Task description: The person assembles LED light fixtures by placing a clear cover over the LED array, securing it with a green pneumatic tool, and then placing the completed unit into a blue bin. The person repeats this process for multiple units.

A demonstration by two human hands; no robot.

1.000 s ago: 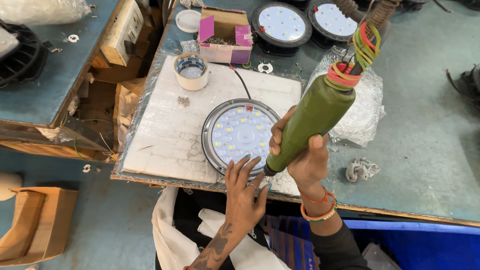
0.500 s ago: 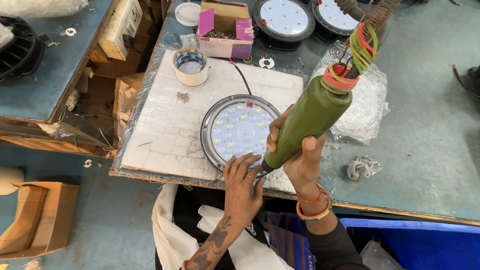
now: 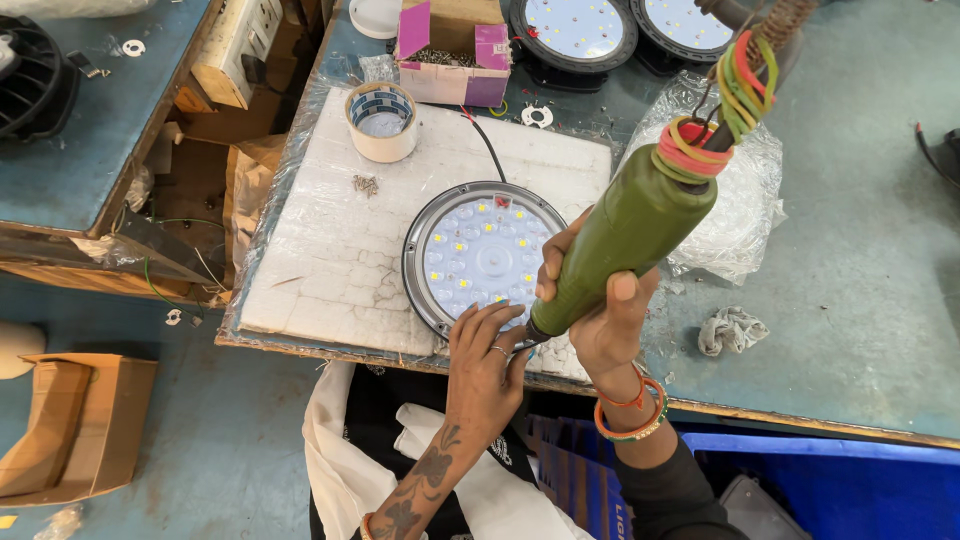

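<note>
A round lamp (image 3: pixel 480 255) with a dark metal rim and a white board of small yellow diodes lies on a white foam pad (image 3: pixel 330 240). My right hand (image 3: pixel 600 320) grips a green powered screwdriver (image 3: pixel 630 240) that hangs from a cable wrapped in coloured rubber bands; its tip points at the lamp's near rim. My left hand (image 3: pixel 485 365) rests with spread fingers on the lamp's near edge, right beside the tool tip. A black wire runs from the lamp's far side.
A roll of tape (image 3: pixel 381 120) and loose screws (image 3: pixel 366 184) sit on the pad. Behind are a pink box of screws (image 3: pixel 450 55), two more lamps (image 3: pixel 575 30), crumpled plastic wrap (image 3: pixel 735 200) and a rag (image 3: pixel 730 330). A cardboard box (image 3: pixel 70 420) stands on the floor at left.
The view has shifted slightly. My left hand has moved up closer to the screwdriver tip on the lamp's near rim; the right hand keeps its hold on the tool.
</note>
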